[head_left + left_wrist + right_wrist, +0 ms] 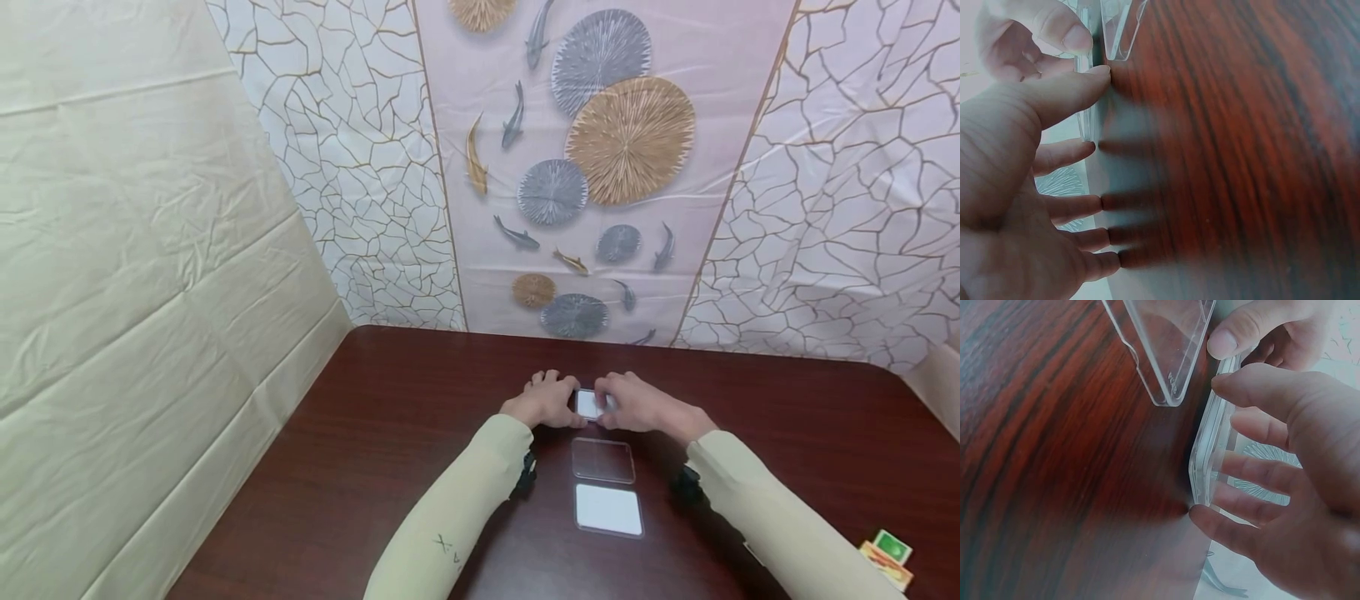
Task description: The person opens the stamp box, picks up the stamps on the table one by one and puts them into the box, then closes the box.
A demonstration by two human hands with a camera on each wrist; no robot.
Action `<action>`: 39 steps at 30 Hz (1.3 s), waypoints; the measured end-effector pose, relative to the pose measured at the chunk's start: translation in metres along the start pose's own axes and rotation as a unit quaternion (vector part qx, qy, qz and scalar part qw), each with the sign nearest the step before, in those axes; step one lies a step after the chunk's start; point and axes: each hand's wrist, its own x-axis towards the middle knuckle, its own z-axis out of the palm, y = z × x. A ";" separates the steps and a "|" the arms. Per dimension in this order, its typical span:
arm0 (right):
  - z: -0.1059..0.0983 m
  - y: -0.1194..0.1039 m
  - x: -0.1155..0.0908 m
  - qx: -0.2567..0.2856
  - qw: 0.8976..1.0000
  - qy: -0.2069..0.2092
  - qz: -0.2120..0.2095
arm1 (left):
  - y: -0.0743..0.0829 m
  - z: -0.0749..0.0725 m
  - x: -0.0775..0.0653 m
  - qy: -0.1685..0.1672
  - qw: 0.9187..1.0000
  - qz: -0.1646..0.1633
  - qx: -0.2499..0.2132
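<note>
Toward the far side of the table, both hands are at a flat clear plastic case (588, 405) with a white insert. My left hand (551, 401) pinches its left end, thumb at the near edge and forefinger at the far edge. The other left fingers are spread with their tips on the table. From the right, my right hand (633, 402) grips the case (1202, 465), thumb on the near edge and fingertips along the far side. Just nearer lies a transparent plastic cover (603, 461), its corner also showing in the right wrist view.
Nearest the body on the dark wood table (360, 467) lies another clear case with a white insert (609, 510). Small green and orange packets (889, 557) sit at the right, beside the right sleeve. A patterned cloth (585, 167) hangs behind the far edge.
</note>
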 end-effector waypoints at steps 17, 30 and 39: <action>-0.005 -0.001 -0.003 0.007 1.000 0.004 -0.012 | 0.000 0.002 0.001 0.008 1.000 0.001 0.000; -0.016 0.007 0.001 -0.008 1.000 0.008 -0.004 | 0.000 0.003 0.001 0.004 1.000 -0.010 0.000; -0.021 0.005 0.006 -0.020 1.000 0.022 -0.004 | 0.000 0.001 -0.001 0.001 1.000 -0.015 -0.006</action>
